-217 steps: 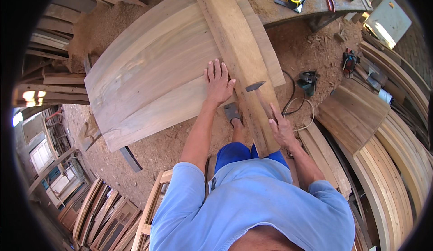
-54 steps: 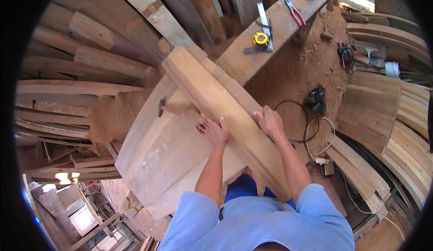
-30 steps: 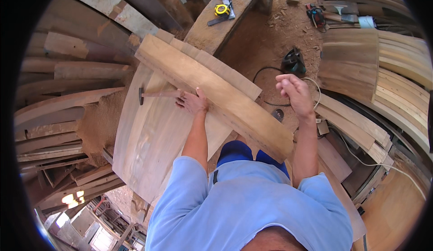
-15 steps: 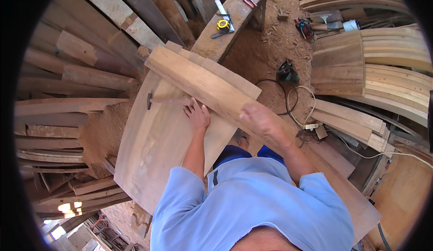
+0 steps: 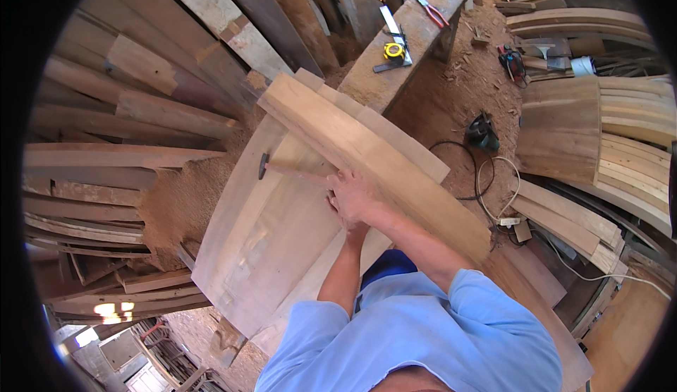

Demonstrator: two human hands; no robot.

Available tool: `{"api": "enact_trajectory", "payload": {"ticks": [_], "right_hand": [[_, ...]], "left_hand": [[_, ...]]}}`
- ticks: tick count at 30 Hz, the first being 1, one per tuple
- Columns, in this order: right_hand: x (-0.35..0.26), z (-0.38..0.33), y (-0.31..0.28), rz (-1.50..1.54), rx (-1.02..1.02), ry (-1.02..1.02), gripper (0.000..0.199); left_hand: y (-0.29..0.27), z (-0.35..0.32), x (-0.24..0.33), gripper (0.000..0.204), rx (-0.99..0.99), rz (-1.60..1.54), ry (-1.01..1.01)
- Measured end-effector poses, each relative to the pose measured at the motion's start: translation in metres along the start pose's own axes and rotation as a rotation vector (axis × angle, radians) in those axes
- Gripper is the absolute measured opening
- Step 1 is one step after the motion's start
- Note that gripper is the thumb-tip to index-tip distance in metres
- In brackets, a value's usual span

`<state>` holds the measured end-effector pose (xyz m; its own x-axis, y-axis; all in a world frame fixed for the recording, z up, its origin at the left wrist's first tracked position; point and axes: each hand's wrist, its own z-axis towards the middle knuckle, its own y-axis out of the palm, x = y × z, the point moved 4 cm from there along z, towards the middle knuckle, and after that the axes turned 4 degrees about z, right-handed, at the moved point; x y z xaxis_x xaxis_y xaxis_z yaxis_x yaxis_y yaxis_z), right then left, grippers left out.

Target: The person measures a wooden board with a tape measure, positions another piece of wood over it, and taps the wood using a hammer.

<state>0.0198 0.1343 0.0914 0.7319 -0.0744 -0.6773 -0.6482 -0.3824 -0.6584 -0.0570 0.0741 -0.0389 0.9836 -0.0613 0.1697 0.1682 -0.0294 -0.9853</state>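
Note:
A hammer (image 5: 263, 166) lies on a wide pale wooden panel (image 5: 236, 251); its handle runs right to my hands. My right hand (image 5: 356, 196) crosses over my left, its fingers curled at the handle's end. What those fingers hold, if anything, is hidden. Beneath it, my left hand (image 5: 334, 205) rests low over the panel, mostly covered, so its fingers cannot be made out well. Just beyond both hands a long thick wooden board (image 5: 384, 159) lies slantwise across the panel, over a thinner plank (image 5: 431, 161).
A bench (image 5: 377, 85) at the back holds a yellow tape measure (image 5: 393, 51), a metal square (image 5: 395, 25) and red-handled pliers (image 5: 431, 11). A dark power tool (image 5: 482, 132) with cords sits on the shaving-strewn floor. Stacked boards (image 5: 635, 120) line the right; planks (image 5: 127, 156) fill the left.
My right hand has moved left from the thick board, over my left hand to the hammer handle's end. The whole view has shifted; the hammer stays in place on the panel.

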Motion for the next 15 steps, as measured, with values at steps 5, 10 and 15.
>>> {"api": "enact_trajectory", "payload": {"ticks": [5,10,15], "right_hand": [[0.002,0.026,0.029,-0.076,0.092,-0.081,0.058],[0.002,0.042,0.038,-0.123,0.086,-0.126,0.062],[0.002,0.057,0.033,-0.153,-0.039,-0.081,0.048]], "left_hand": [[0.004,0.000,0.007,0.071,0.009,-0.191,0.046],[0.001,-0.002,0.005,0.072,-0.002,-0.294,0.055],[0.000,0.001,0.000,0.072,-0.018,-0.439,0.028]]}}
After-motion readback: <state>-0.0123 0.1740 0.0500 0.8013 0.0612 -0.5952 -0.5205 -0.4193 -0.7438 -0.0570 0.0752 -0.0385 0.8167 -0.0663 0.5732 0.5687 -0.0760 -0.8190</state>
